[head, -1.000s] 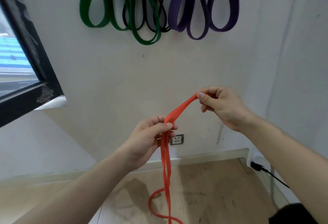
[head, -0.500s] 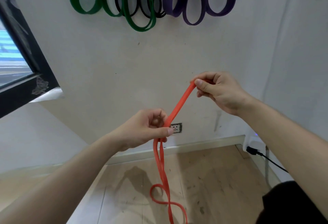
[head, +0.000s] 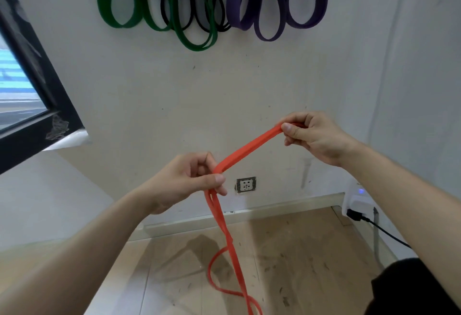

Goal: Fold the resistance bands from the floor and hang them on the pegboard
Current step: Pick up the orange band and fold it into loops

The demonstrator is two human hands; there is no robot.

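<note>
Right hand (head: pixel 315 137): pinching the orange band (head: pixel 247 151) end.
Left hand (head: pixel 185 181): gripping its doubled strands.
Risk: the tail on the floor (head: pixel 299 252) is twisting, likely tangling the fold.

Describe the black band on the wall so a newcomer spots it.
High on the white wall, looped rubber bands hang in a row. Between the green rubber bands at left and the wide purple rubber bands at right hangs the thin black rubber band, narrowest and darkest there.
</note>
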